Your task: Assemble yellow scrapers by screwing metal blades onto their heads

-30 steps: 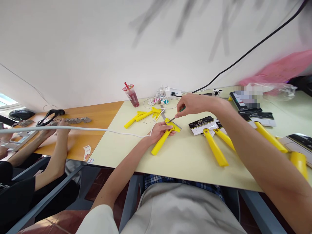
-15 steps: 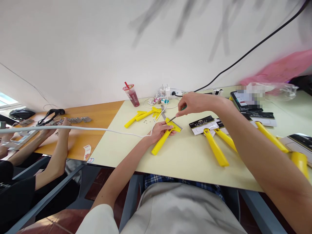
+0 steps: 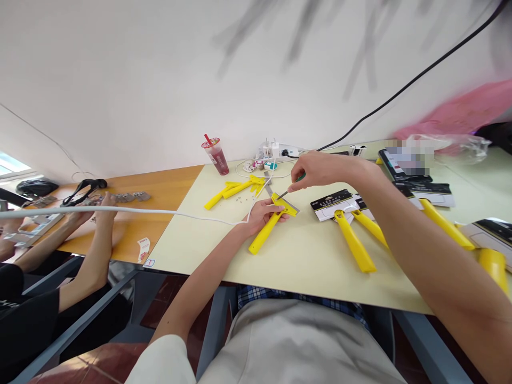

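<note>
Grips scraper (image 3: 269, 228) in left hand (image 3: 259, 217), slanting near left to far right, and screwdriver (image 3: 284, 194) in right hand (image 3: 310, 170), tip at scraper's far end.

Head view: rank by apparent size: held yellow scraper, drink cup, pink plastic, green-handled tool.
1. Pink plastic
2. Yellow scraper
3. Drink cup
4. Green-handled tool, visible part only; the right hand hides some.
</note>
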A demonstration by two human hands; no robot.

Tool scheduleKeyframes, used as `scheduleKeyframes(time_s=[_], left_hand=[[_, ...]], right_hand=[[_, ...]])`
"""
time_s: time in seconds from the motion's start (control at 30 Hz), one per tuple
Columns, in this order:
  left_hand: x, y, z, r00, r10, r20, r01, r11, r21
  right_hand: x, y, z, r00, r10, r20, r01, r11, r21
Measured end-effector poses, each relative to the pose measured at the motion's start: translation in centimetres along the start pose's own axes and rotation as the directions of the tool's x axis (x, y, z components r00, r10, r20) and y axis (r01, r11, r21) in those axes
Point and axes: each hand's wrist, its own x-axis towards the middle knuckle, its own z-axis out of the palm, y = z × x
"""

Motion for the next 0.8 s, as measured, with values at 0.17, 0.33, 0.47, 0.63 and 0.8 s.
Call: scheduleKeyframes(time_s=[0.17, 0.33, 0.47, 0.63, 0.8], left_hand=[[0.14, -0.19, -0.23, 0.998, 0.025, 0.049, -0.024, 1.0, -0.015], [0.38, -0.35, -0.44, 0.997, 0.035, 0.074, -0.034, 0.999, -0.013], [0.52, -0.46, -0.54, 0.998, 0.038, 0.054, -0.037, 0.999, -0.018], [0.67, -0.62, -0.68, 0.997, 0.061, 0.05, -0.059, 0.997, -0.042], [0.95, -0.69, -0.68, 0.999, 0.023, 0.033, -0.021, 0.998, -0.06]], right_hand=[[-0.05, -0.04, 0.04, 1.0, 0.013, -0.008, -0.013, 1.0, -0.001], [-0.25, -0.25, -0.06, 1.0, 0.015, -0.011, -0.015, 1.0, -0.018], [-0.29, -0.33, -0.1, 1.0, 0.013, -0.011, -0.014, 1.0, -0.027], [-0.36, -0.41, -0.27, 1.0, 0.007, -0.012, -0.007, 1.0, -0.021], [-0.52, -0.35, -0.43, 1.0, 0.008, -0.005, -0.008, 1.0, -0.006]])
